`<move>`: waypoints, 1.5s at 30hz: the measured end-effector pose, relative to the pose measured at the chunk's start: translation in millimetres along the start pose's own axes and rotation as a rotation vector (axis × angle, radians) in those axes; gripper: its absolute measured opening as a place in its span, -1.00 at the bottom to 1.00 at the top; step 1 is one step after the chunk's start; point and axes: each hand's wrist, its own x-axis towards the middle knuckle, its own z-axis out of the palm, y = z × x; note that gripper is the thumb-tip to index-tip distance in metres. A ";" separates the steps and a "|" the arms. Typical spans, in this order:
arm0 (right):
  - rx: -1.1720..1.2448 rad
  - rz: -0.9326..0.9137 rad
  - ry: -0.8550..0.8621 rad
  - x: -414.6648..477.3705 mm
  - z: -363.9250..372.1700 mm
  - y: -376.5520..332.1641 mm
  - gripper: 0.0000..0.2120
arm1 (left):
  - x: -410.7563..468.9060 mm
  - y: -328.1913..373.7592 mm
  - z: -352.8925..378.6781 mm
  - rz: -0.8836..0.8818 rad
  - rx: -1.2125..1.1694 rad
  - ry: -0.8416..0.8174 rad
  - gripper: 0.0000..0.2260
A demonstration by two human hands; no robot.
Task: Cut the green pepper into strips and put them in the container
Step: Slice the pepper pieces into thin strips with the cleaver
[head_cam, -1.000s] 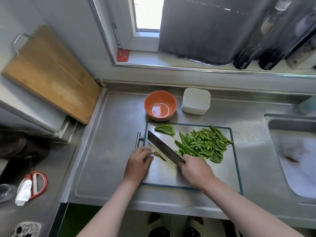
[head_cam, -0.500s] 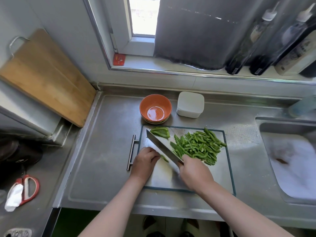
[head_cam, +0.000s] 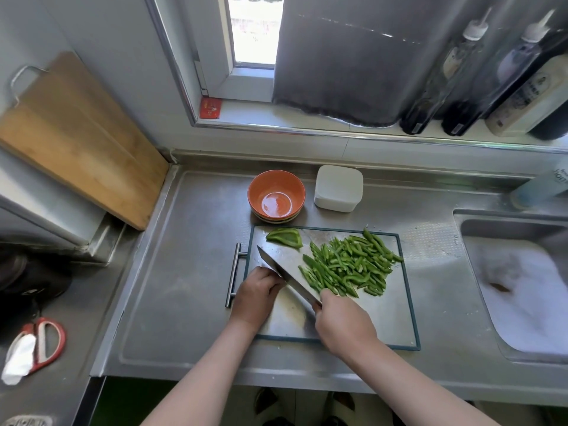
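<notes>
A steel cutting board (head_cam: 388, 318) with a dark rim lies on the counter. A pile of green pepper strips (head_cam: 349, 265) covers its far right part. One uncut pepper piece (head_cam: 284, 237) lies at its far left corner. My right hand (head_cam: 344, 325) grips the handle of a cleaver (head_cam: 284, 270), whose blade slants up to the left. My left hand (head_cam: 257, 295) rests on the board with curled fingers, knuckles against the blade, holding down a small pepper piece that is hidden beneath them. Behind the board stand an orange bowl (head_cam: 276, 195) and a white lidded container (head_cam: 338, 188).
A sink (head_cam: 519, 290) full of foamy water is at the right. A wooden board (head_cam: 76, 139) leans on the left wall. Red scissors (head_cam: 43, 342) lie at the left. Bottles (head_cam: 455, 81) stand on the window sill above.
The cleaver has moved left against my left knuckles, and the small pepper piece seen beside my fingers is now covered. The strips have not moved.
</notes>
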 end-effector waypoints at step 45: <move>-0.355 -0.327 0.338 21.6 -73.6 57.5 -0.76 | 74.1 40.2 -91.1 -0.498 -0.126 0.086 -0.81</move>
